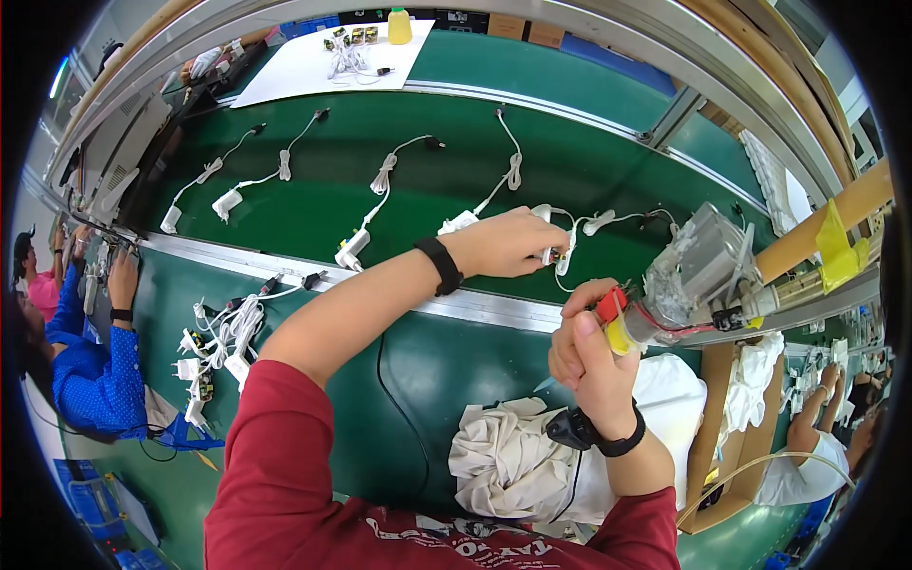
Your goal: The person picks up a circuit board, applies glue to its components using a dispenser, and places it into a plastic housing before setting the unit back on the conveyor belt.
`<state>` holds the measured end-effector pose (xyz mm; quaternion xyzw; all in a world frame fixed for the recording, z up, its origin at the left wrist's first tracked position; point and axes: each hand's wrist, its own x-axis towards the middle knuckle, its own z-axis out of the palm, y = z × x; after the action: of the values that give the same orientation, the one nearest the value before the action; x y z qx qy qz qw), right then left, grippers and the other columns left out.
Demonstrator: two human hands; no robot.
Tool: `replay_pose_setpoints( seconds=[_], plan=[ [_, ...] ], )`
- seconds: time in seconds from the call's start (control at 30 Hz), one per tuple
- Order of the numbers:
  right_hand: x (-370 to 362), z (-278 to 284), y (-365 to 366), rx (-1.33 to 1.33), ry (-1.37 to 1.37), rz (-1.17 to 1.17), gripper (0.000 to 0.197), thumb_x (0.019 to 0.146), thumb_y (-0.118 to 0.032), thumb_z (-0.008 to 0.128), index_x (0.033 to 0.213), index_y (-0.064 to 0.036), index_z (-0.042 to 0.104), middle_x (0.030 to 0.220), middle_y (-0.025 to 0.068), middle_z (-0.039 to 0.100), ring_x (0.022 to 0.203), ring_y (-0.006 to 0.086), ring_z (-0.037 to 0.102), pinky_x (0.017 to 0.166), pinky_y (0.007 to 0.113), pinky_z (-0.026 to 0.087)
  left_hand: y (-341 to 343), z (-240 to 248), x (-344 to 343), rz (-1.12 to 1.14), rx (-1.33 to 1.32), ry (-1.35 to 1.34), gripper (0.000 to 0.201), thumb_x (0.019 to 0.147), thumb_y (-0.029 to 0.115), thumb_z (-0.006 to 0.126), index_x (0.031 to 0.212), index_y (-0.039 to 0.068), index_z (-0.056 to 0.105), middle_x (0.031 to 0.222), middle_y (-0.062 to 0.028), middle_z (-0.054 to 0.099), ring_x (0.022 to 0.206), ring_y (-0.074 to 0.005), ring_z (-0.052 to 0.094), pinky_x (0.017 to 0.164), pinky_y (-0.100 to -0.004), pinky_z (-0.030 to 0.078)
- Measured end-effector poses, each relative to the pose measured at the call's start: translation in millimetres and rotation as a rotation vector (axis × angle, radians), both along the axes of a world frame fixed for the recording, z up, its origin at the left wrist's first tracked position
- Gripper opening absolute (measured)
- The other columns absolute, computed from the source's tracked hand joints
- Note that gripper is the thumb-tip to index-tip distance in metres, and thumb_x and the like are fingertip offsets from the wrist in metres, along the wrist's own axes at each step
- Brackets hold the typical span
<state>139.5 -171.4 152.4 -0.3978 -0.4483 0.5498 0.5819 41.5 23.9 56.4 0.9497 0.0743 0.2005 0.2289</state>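
My left hand (518, 242) reaches over the far green belt, its fingers closed on a small white power adapter (549, 255). A white cable (573, 237) loops beside it. Nearer to me, my right hand (598, 347) is wrapped round a tool with a red part (612, 304) and a yellow band, whose exact kind I cannot make out. The tool's grey end meets a bulky fixture (698, 256) wrapped in clear plastic. More white adapters with bundled cables, such as one adapter (351, 250) left of my hands, lie spaced along the belt.
A metal rail (437, 302) separates belt and near table. Tangled adapters and cables (228, 332) lie left; crumpled cloth (513, 456) lies before me, a cardboard box (712, 437) right. Beyond stands a yellow bottle (399, 27) on white board. A co-worker in blue (95, 380) works left.
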Motion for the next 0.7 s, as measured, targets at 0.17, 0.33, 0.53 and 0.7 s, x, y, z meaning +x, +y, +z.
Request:
replay_pose_setpoints(
  seconds=[0.17, 0.33, 0.53, 0.7],
  plan=[
    [-1.5, 1.0, -0.6, -0.013, 0.011, 0.0, 0.021, 0.094, -0.024, 0.05, 0.098, -0.0051, 0.041, 0.053, -0.0015, 0.034, 0.04, 0.0054, 0.029, 0.037, 0.022, 0.025, -10.8, 11.7, 6.5, 0.177, 0.038, 0.039, 0.047, 0.078, 0.031, 0.067, 0.116, 0.006, 0.054, 0.102, -0.0138, 0.061, 0.089, -0.0256, 0.059, 0.087, -0.0396, 0.042],
    [-7.1, -0.4, -2.5, -0.009, 0.021, -0.02, 0.021, 0.095, -0.024, 0.05, 0.098, -0.0053, 0.041, 0.053, -0.0015, 0.034, 0.039, 0.0055, 0.028, 0.037, 0.022, 0.025, -17.9, -19.3, 37.1, 0.761, 0.372, -0.074, 0.063, 0.072, 0.042, 0.066, 0.116, -0.001, 0.05, 0.099, -0.0173, 0.058, 0.091, -0.0293, 0.058, 0.083, -0.0459, 0.04],
    [-10.2, 3.8, -4.3, 0.001, 0.018, -0.01, 0.02, 0.095, -0.023, 0.05, 0.098, -0.0048, 0.041, 0.053, -0.0015, 0.034, 0.038, 0.0055, 0.028, 0.037, 0.022, 0.025, -22.3, -10.9, 48.8, 0.695, 0.278, 0.32, 0.059, 0.07, 0.039, 0.067, 0.111, 0.001, 0.052, 0.1, -0.0142, 0.058, 0.094, -0.0278, 0.056, 0.089, -0.0488, 0.034],
    [-4.6, 1.1, -5.9, -0.002, 0.028, -0.016, 0.02, 0.095, -0.022, 0.049, 0.098, -0.0043, 0.042, 0.053, -0.0017, 0.034, 0.039, 0.0054, 0.028, 0.037, 0.022, 0.025, -41.1, 4.4, 29.0, 0.585, 0.175, 0.368, 0.053, 0.071, 0.036, 0.065, 0.109, 0.001, 0.053, 0.099, -0.0138, 0.059, 0.096, -0.0282, 0.055, 0.094, -0.0506, 0.032]
  ],
)
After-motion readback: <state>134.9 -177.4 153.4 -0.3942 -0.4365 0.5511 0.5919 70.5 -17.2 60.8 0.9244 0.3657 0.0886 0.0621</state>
